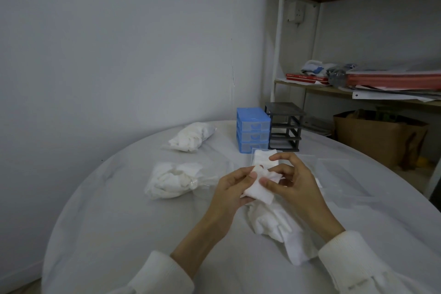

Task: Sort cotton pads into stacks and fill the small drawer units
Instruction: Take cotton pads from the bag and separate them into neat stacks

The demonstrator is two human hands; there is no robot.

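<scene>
Cotton pads: small stack of square white cotton pads [256, 190], frame centre, above round white table [119, 222]
Left hand [235, 190]: fingers curled, gripping stack
Right hand [292, 180]: pinching stack's top edge
Drawer units: blue plastic drawer unit [253, 129], beside black drawer frame [285, 126], upper centre

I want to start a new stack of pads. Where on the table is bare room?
Free: the near left of the table, between its edge and the left hand. Crowded: around the loose pads, the clear drawers and the blue drawer unit.
</scene>
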